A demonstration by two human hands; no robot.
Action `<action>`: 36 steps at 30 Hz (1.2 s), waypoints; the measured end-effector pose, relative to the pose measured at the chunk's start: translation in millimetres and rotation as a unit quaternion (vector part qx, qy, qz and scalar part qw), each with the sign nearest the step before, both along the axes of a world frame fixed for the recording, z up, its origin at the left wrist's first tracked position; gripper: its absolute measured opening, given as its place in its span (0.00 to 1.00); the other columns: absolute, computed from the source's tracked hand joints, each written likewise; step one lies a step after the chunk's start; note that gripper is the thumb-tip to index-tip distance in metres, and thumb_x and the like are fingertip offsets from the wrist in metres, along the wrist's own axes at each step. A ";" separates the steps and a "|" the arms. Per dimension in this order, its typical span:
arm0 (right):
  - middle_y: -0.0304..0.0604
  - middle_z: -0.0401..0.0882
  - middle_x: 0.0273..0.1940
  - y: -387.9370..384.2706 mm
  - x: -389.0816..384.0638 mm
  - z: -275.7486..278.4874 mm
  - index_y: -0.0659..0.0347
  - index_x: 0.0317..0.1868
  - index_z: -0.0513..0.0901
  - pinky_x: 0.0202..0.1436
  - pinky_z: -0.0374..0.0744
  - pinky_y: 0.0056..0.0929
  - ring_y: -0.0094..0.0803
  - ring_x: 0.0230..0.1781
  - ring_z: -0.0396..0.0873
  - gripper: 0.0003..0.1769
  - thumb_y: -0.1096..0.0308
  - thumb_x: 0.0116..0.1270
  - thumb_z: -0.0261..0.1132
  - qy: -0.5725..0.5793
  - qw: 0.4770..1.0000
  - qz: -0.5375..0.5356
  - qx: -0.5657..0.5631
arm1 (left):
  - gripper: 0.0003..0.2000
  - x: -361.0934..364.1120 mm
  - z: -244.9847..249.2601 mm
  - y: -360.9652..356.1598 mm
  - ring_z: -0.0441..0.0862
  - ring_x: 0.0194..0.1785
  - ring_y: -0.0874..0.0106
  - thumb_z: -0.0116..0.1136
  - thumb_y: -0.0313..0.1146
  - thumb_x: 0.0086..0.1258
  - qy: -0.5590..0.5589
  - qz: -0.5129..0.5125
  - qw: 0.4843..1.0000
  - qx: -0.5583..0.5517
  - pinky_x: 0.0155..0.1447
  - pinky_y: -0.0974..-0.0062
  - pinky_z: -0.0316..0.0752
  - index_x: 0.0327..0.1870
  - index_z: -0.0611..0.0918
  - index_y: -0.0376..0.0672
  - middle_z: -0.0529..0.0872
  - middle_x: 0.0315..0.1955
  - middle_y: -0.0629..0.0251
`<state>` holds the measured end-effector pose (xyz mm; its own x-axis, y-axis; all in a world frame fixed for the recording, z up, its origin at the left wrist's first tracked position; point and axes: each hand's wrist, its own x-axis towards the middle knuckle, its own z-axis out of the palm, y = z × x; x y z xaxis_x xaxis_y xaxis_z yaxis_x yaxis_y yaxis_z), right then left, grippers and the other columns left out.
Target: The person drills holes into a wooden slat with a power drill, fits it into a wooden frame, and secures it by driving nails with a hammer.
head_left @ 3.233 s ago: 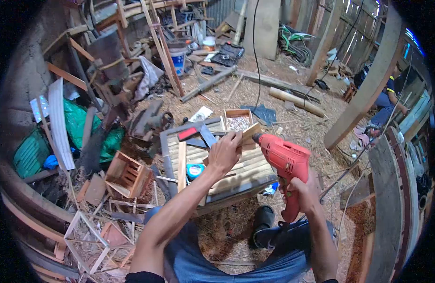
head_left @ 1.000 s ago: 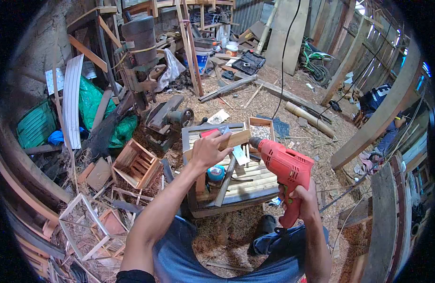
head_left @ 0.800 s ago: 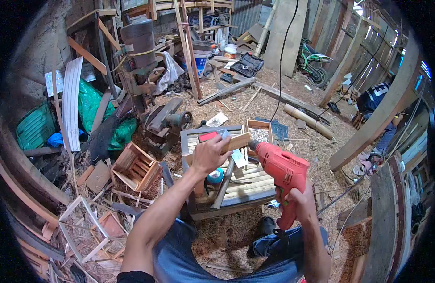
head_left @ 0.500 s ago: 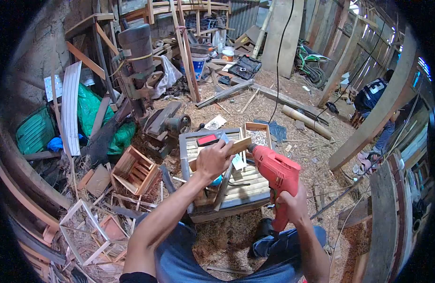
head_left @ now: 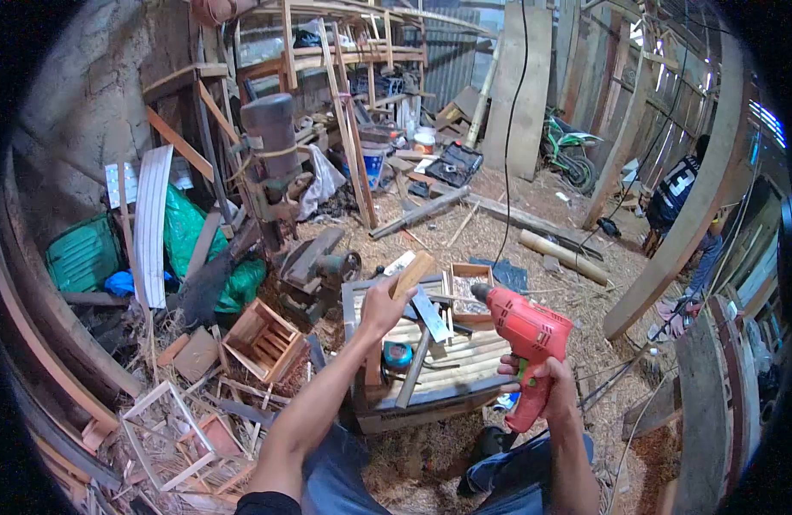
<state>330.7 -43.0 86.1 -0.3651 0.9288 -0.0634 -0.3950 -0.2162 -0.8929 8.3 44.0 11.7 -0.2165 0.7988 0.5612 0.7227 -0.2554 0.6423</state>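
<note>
Holding a wood strip [head_left: 412, 273] raised above the slatted bench [head_left: 464, 365], pinched in the left hand [head_left: 380, 302]; gripping the drill [head_left: 529, 330] just beside it, right hand [head_left: 546, 382] wrapped tight round the handle. Seemingly lining up a hole: calls for setting the bit square against the wood

Red drill [head_left: 529, 330] at four o'clock; pale tan wood strip [head_left: 411, 273]; teal tape measure [head_left: 397, 355]; green tarp [head_left: 198, 249] at nine o'clock; dark jersey [head_left: 675, 184] with white numeral at two o'clock; blue jeans [head_left: 336, 468] at six
</note>
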 end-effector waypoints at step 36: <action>0.51 0.78 0.39 -13.5 73.9 -30.8 0.71 0.58 0.69 0.24 0.76 0.26 0.36 0.34 0.77 0.32 0.68 0.49 0.52 0.003 0.979 -0.155 -0.132 | 0.13 69.0 9.1 -31.0 0.82 0.43 0.56 0.59 0.41 0.65 0.256 -0.177 0.890 -0.333 0.48 0.59 0.76 0.42 0.82 0.41 0.84 0.37 0.52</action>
